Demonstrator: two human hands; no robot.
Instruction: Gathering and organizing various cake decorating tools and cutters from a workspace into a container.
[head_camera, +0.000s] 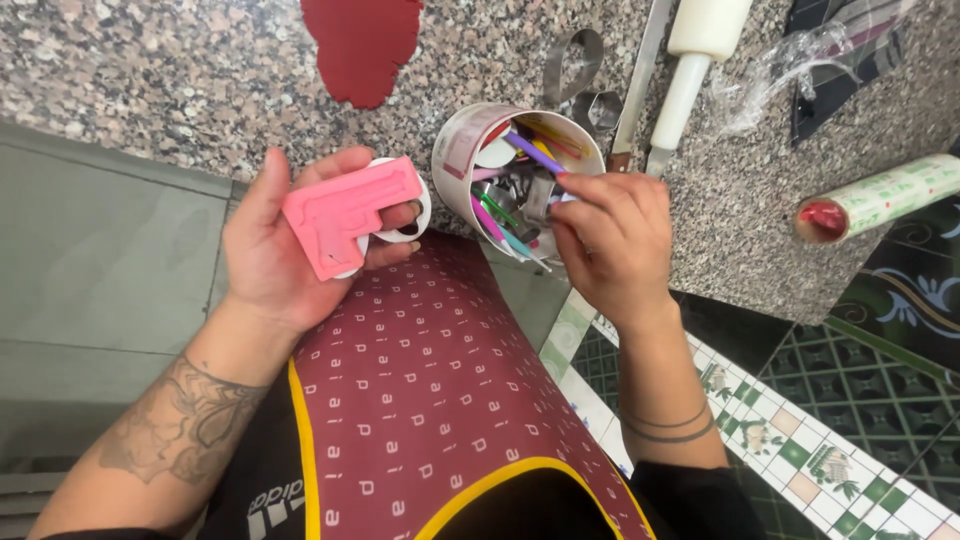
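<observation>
Left hand (275, 240) clasps pink gun-shaped cutter (350, 212), barrel upper-right; right hand (612, 240) pinches tools (510, 200).

Baking kitchen: granite counter (150, 70), rolling pin (690, 60), metal cutters (580, 75), apron (430, 400).

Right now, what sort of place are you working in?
Likely a home kitchen used for cake decorating: granite counter, rolled red fondant, white rolling pin, and a cup of cutters and tools.
</observation>
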